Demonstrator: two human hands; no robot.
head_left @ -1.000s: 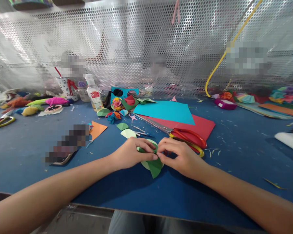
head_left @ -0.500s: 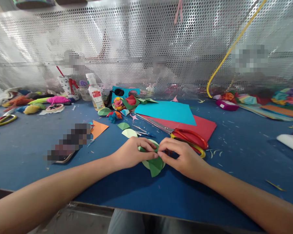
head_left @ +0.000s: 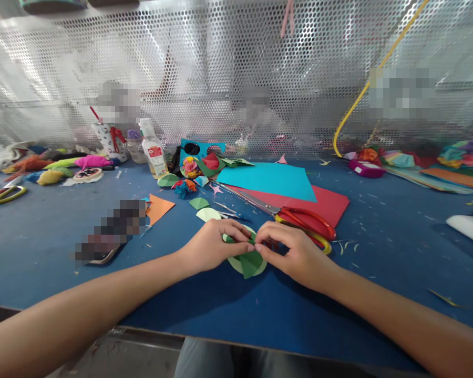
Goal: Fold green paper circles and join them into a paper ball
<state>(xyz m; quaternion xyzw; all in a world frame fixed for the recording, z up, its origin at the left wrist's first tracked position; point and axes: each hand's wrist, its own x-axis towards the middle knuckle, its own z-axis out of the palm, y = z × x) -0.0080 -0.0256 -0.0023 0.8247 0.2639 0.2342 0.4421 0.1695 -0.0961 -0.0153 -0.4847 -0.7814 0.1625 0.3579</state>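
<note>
Blue surface, paper scraps about. Left hand and right hand meet fingertip to fingertip, fingers pinching dark green paper piece, which hangs just below them, over pale green disc. Scissors lie just beyond right fingers.

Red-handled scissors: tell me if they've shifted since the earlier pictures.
No. The red-handled scissors lie as before, across the red paper sheet, beside the right hand.

Both forearms are bare, no sleeves; grey trousers below.
</note>
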